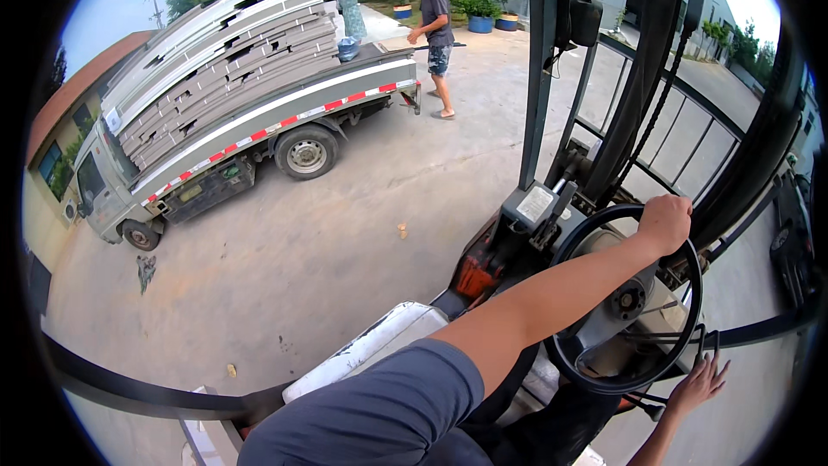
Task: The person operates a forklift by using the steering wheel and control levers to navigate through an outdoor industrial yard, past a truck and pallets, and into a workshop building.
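My left hand (665,223) is clamped over the top of the black steering wheel (627,300), its fingers (681,207) curled shut around the rim, my bare forearm stretching across the wheel toward it. My right hand (697,384) is lower, just beside the wheel's bottom right edge, fingers spread open and holding nothing, their tips near a thin black lever (714,347). Beyond my left hand rise the forklift mast (642,60) rails and chain. Well away to the left of both hands, on the concrete yard (345,233), stands a small flatbed truck (233,112) stacked with grey panels. Two people stand at its rear end: one in a dark shirt (435,34), one in a light dress (351,9).
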Motion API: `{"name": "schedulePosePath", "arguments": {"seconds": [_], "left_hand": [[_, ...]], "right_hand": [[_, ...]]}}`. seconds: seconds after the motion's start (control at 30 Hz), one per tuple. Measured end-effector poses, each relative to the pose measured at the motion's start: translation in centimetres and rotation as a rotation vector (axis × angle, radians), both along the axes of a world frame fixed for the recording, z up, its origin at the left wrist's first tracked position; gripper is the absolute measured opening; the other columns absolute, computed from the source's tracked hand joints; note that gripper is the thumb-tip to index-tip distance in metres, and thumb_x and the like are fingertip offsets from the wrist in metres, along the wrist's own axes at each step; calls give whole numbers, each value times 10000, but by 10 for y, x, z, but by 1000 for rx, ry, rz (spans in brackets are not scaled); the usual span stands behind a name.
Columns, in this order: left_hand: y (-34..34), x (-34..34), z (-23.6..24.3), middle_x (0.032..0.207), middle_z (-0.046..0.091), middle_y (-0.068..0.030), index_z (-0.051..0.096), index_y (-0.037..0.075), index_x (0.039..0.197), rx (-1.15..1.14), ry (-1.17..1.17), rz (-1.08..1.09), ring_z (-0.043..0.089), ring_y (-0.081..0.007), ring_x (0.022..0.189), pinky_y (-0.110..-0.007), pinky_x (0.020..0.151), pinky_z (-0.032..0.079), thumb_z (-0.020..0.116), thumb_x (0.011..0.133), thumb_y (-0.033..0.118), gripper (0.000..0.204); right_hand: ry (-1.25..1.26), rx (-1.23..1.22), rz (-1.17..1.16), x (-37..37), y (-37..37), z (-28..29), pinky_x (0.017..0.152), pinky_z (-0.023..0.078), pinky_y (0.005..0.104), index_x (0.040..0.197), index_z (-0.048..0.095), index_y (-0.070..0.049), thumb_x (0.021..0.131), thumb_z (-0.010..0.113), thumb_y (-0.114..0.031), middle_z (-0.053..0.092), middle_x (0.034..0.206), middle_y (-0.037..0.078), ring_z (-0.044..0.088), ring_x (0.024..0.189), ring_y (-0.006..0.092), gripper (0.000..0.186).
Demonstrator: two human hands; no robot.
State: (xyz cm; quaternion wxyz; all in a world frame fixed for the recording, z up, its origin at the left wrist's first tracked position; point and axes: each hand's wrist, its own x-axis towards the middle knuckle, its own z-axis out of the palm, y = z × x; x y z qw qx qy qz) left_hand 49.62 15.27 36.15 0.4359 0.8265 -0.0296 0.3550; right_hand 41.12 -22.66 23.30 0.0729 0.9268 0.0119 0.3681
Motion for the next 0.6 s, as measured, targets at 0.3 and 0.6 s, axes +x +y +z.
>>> {"name": "schedulePosePath", "arguments": {"seconds": [0.3,0.6], "left_hand": [[-147,-4,-24,1083,677,-179,618,13,1105,113,-146,-402,594,-347,1160,-483,1123,378,600,825,44,283],[-32,-116,-79,1620,329,-236,564,101,1427,430,116,-607,65,-477,1592,-685,1267,53,537,999,181,436]], "right_hand": [[-137,0,-3,89,-30,-28,1202,246,420,1437,627,-195,1139,342,-355,610,1494,-97,464,1462,204,442],[-271,1,177,155,-9,-25,1243,181,458,1485,586,-186,1106,347,-266,556,1563,-58,433,1497,222,455]]}}
